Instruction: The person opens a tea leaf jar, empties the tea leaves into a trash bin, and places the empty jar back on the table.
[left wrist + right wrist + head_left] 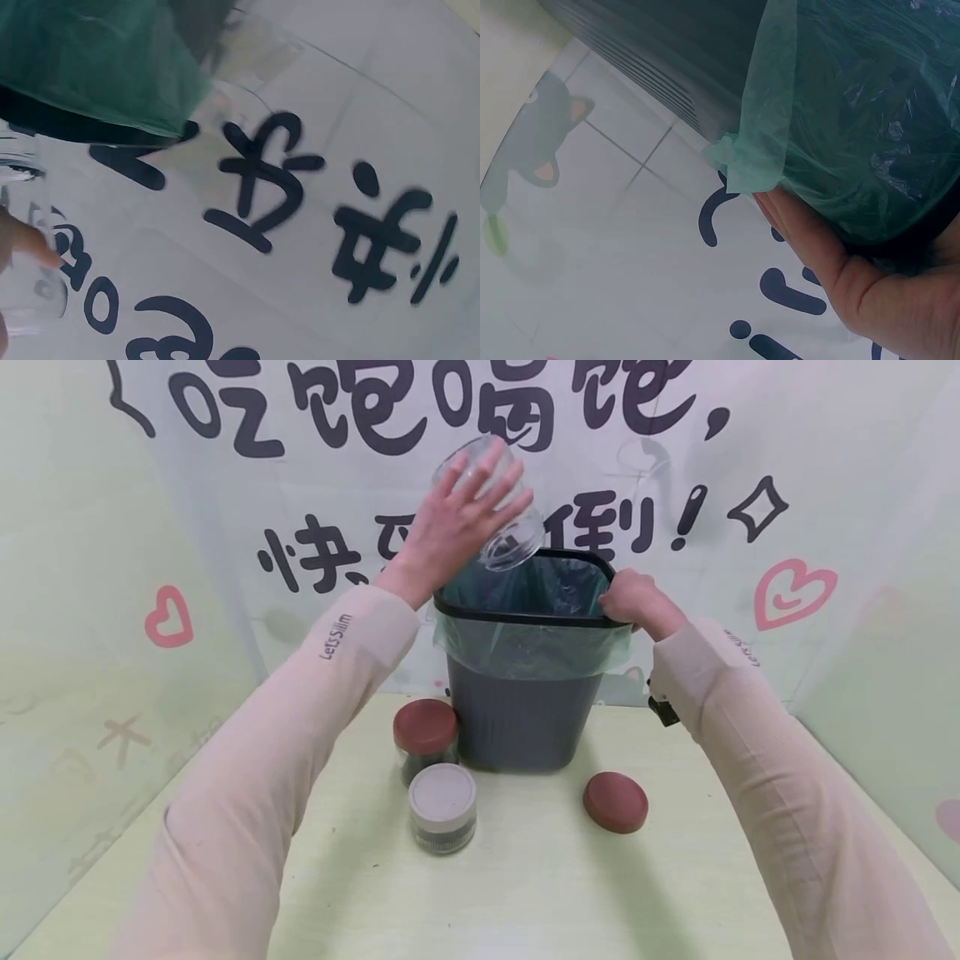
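My left hand grips a clear jar, tilted with its mouth down above the opening of a grey trash bin. No contents show inside the jar. At the left edge of the left wrist view, part of the jar and a finger appear beside the bin's dark rim. A green bag lines the bin and folds over its rim. With my right hand I hold the bin's right rim; the right wrist view shows the thumb along the bag's outside.
Left of the bin's base stands a jar with a red lid, and before it a short jar with a pale lid. A loose red lid lies front right of the bin on the pale table. A printed backdrop rises behind.
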### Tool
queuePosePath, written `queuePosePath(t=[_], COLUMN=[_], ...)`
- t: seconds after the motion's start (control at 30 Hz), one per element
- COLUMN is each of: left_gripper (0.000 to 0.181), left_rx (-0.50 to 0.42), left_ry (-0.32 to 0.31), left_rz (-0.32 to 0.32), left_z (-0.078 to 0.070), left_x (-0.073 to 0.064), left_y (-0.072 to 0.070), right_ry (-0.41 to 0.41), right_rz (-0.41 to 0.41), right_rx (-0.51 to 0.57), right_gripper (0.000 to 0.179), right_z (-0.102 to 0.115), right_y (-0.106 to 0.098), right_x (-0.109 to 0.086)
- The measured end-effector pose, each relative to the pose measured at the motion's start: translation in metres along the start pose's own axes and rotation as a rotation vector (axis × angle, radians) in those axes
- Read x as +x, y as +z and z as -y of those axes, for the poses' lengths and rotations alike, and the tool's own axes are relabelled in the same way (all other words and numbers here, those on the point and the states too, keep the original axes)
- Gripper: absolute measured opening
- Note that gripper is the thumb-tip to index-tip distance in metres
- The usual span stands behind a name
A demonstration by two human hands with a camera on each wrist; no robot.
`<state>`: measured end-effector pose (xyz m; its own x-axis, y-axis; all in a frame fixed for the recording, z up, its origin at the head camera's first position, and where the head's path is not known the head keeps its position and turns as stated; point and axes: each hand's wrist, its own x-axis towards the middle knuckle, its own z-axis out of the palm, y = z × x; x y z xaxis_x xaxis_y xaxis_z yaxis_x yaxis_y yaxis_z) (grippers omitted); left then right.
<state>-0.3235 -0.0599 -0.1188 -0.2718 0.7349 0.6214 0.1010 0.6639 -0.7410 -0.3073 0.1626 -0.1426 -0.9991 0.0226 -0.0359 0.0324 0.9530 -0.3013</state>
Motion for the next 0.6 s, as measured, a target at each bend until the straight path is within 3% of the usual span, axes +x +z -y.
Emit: queuePosePath(t=[0.13,0.3,0.6], left_gripper=[0.061,0.078,0.093], left_rx=[-0.374,-0.757,-1.281], left_ry=[-0.302,-0.653,-1.188], left_rz=[0.099,0.265,0.328], left_z=[0.003,0.008,0.014], left_x=[0.003,-0.001,-0.03], left_y=[-0.005,-0.012,-0.021], right_ry=[0.004,-0.006,-0.016], right_rz=[-0.01,-0.027,-0.081], right_rx=[0.001,0.019,0.083], right_gripper=[0.021,0.022,0.018], right_z=[0.0,-0.002,-0.004], right_y=[0.0,0.003,0.007], right_x=[-0.001,-0.003,-0.006])
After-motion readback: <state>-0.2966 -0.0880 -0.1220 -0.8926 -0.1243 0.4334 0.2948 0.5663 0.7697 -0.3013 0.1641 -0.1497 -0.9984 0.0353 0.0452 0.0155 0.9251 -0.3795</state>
